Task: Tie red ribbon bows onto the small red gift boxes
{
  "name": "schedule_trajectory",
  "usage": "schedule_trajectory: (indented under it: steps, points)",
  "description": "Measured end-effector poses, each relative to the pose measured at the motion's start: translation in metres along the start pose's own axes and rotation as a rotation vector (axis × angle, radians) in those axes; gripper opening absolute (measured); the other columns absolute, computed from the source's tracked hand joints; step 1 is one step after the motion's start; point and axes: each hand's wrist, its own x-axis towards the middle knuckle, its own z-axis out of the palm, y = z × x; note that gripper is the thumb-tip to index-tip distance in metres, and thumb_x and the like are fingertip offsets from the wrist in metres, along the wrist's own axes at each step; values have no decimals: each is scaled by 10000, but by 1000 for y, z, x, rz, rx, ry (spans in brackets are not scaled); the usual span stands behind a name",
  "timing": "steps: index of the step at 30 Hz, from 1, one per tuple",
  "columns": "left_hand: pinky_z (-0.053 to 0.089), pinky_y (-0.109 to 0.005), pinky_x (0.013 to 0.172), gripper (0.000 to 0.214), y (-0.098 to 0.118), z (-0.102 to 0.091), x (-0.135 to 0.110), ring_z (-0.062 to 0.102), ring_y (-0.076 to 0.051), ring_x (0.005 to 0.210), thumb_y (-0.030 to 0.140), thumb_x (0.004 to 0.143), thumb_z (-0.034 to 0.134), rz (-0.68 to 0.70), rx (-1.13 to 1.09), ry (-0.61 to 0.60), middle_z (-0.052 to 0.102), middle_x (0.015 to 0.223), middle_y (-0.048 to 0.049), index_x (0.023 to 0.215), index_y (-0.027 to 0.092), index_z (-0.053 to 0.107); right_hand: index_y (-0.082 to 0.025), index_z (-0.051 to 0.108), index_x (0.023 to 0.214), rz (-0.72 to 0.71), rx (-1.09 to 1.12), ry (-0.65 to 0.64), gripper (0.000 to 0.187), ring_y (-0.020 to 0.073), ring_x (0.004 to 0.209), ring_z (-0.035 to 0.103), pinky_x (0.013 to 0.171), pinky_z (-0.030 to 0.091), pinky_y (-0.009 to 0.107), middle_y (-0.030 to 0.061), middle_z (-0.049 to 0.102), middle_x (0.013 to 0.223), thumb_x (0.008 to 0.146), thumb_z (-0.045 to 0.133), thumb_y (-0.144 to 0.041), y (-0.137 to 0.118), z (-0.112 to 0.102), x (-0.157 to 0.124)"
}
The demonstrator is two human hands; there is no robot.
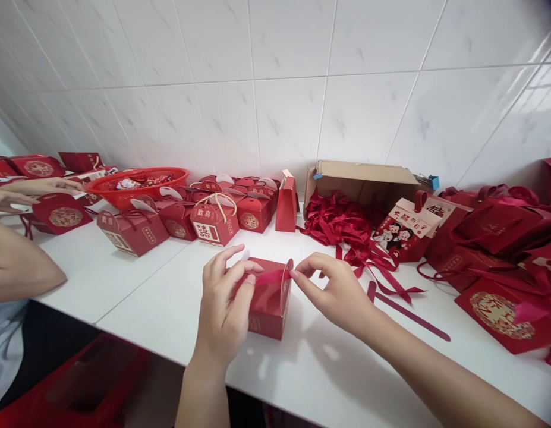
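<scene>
A small red gift box (270,306) stands on the white table directly in front of me, its round-topped end flaps upright. A red ribbon (274,277) stretches across its top between my hands. At the box's left side, my left hand (224,303) pinches the ribbon between thumb and fingers; it covers that end of the box. My right hand (335,288) has thumb and forefinger closed at the edge of the right flap, where the ribbon's other end appears to be. The fingertips hide how the ribbon passes the flap.
A cardboard box (364,172) spills a heap of red ribbons (337,220). Filled-out red gift boxes (215,220) stand back left, beside a red basket (137,175) of sweets. More boxes (502,315) pile up right. A dark red strap (413,315) lies nearby. A co-worker's hands (38,187) are at left.
</scene>
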Motion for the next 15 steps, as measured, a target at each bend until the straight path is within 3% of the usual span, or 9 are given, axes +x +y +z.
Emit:
schedule_trajectory:
  steps: [4, 9, 15]
  points:
    - [305, -438, 1060, 326, 1, -6, -1, 390, -261, 1265, 372, 910, 387, -6, -53, -12, 520, 1260, -51, 794, 242, 663, -198, 584, 712, -50, -18, 47, 131, 172, 774, 587, 711, 441, 301, 29, 639, 781, 830, 560, -247, 0, 3, -1]
    - [330, -467, 1046, 179, 1, -5, 0, 433, -285, 1230, 399, 774, 619, -62, -23, -16, 528, 1275, -50, 704, 237, 646, -201, 594, 751, -82, -100, 17, 140, 183, 815, 580, 740, 442, 320, 38, 628, 838, 861, 529, -260, -3, 3, -3]
    - [325, -462, 1062, 185, -1, -8, 0, 458, -282, 1233, 400, 770, 623, -164, -158, -5, 529, 1304, -57, 715, 225, 646, -195, 634, 840, -124, -234, -25, 177, 210, 900, 577, 809, 446, 355, 76, 625, 954, 892, 499, -298, -4, -6, -3]
